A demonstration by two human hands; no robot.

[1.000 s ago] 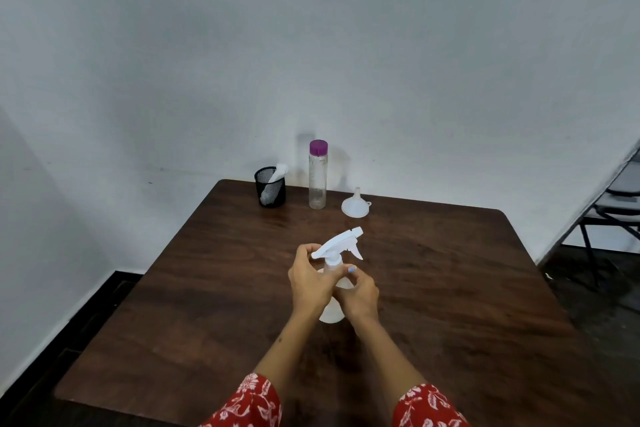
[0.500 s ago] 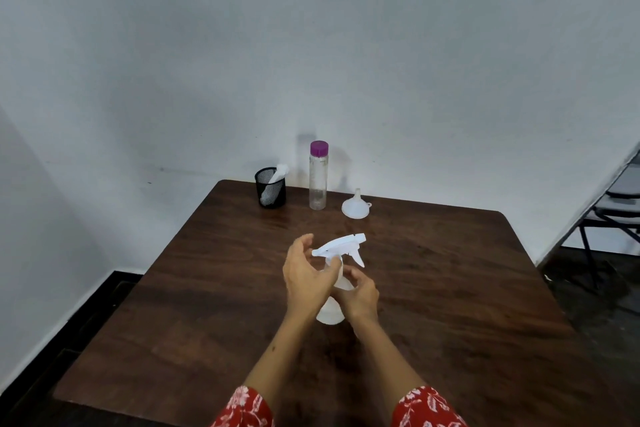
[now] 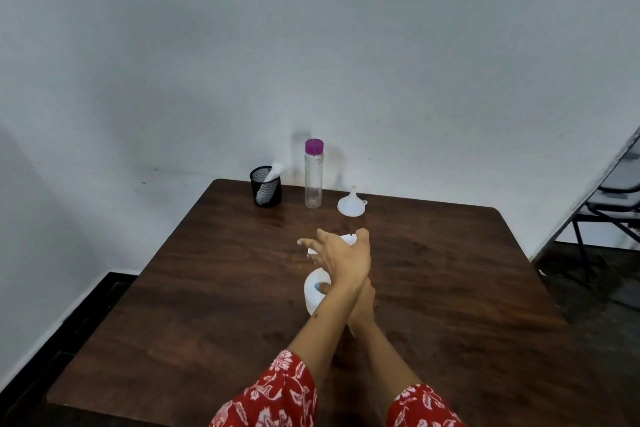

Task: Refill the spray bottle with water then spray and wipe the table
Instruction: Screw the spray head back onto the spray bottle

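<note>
The right hand (image 3: 362, 295) grips the white spray bottle (image 3: 317, 291) upright mid-tabletop (image 3: 450, 288) while the left hand (image 3: 341, 255) grips its trigger head; best twisted off with the body held steady.

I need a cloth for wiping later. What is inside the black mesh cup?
A white rolled cloth stands slanted in the black mesh cup, its top above the rim. The cup's bottom is not clearly visible.

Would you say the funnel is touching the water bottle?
Apart: the head view shows bare table between the funnel and the water bottle.
</note>
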